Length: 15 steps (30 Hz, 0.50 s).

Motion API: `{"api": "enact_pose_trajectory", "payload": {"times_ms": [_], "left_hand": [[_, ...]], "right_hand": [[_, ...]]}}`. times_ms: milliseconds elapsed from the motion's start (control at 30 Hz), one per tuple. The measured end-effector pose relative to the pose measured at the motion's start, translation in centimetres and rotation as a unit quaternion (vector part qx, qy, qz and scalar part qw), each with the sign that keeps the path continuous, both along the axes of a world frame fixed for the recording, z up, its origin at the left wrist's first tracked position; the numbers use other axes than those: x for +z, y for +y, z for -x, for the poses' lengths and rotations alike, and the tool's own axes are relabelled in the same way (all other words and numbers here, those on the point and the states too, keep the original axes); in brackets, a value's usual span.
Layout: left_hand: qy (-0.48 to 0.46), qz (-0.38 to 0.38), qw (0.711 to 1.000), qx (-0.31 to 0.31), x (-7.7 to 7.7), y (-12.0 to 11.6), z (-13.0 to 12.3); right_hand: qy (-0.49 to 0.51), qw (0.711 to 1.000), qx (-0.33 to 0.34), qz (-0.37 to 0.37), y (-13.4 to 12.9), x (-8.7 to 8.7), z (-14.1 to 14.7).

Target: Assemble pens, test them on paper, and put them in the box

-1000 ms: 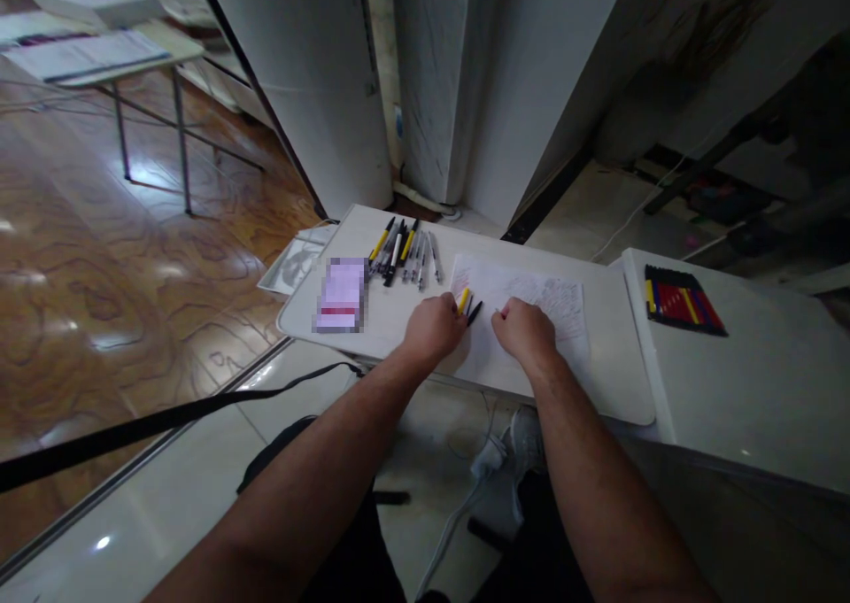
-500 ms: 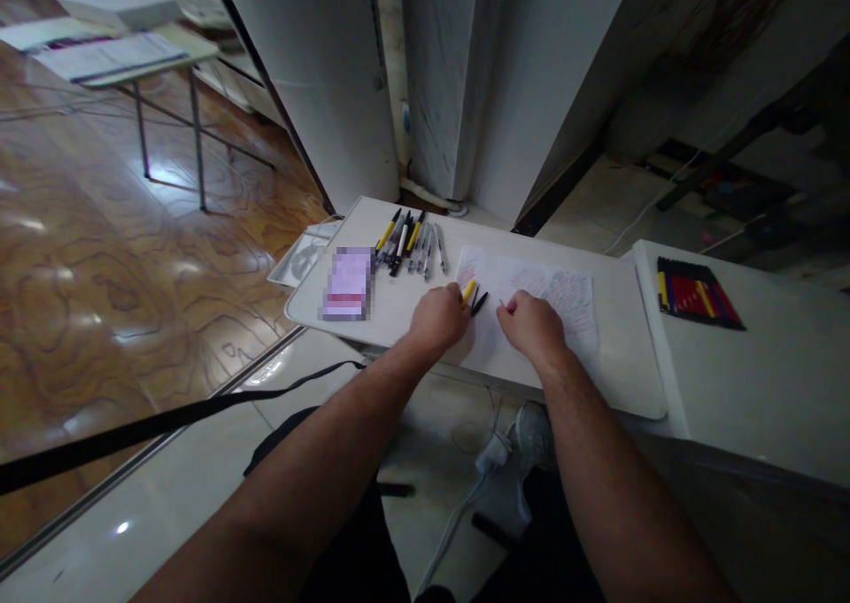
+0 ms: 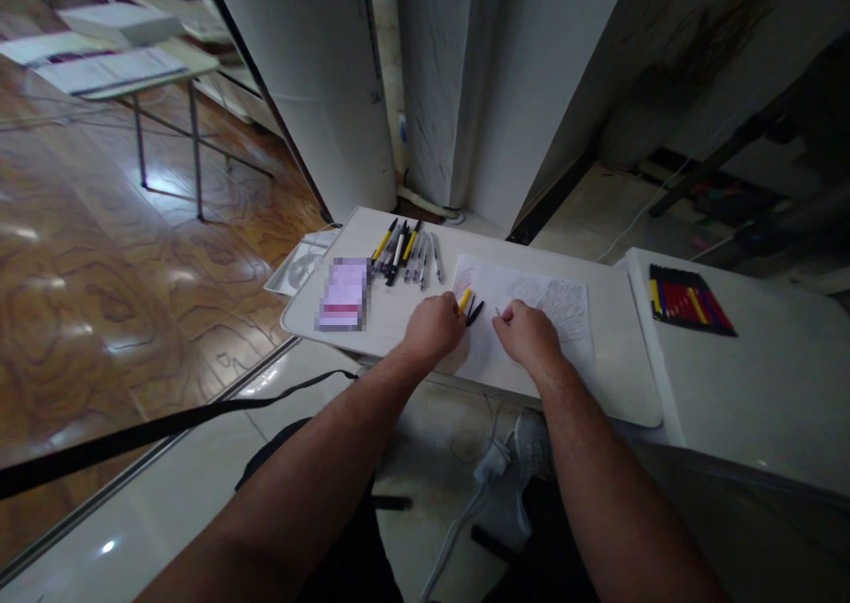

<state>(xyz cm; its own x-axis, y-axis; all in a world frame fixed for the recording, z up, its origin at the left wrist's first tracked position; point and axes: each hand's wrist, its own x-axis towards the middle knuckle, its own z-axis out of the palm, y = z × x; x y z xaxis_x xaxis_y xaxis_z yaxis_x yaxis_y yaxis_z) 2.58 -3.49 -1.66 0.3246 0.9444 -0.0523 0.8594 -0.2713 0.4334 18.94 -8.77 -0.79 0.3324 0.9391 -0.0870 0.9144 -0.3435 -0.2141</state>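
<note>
My left hand point(image 3: 435, 327) is closed on a yellow pen part point(image 3: 466, 299) above the scribbled white paper point(image 3: 554, 311). Just right of those fingers is a black pen piece point(image 3: 475, 313); whether the hand touches it is unclear. My right hand point(image 3: 529, 330) is closed over the paper in a pinch, and a small thin tip pokes out at its fingertips, too small to name. A gap separates the two hands. Several yellow, black, white and clear pens point(image 3: 398, 251) lie beyond my left hand, beside a pixelated purple phone-like object point(image 3: 343, 293).
The narrow white table point(image 3: 621, 355) meets another white surface point(image 3: 770, 382) at right, bearing a dark pouch with red and yellow items point(image 3: 691, 298). A black strap point(image 3: 266, 398) crosses the lower left. A power strip point(image 3: 491, 463) lies on the floor below.
The view has shifted slightly, so the table sits a little lower in the picture. Both hands keep nearly the same closed poses over the paper.
</note>
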Motion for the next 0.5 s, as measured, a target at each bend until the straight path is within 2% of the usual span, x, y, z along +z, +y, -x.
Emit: {"api": "enact_pose_trajectory", "payload": {"times_ms": [500], "left_hand": [[0.002, -0.004, 1.000, 0.012, 0.15, -0.13, 0.03]], "right_hand": [[0.020, 0.999, 0.022, -0.025, -0.30, -0.25, -0.27]]}}
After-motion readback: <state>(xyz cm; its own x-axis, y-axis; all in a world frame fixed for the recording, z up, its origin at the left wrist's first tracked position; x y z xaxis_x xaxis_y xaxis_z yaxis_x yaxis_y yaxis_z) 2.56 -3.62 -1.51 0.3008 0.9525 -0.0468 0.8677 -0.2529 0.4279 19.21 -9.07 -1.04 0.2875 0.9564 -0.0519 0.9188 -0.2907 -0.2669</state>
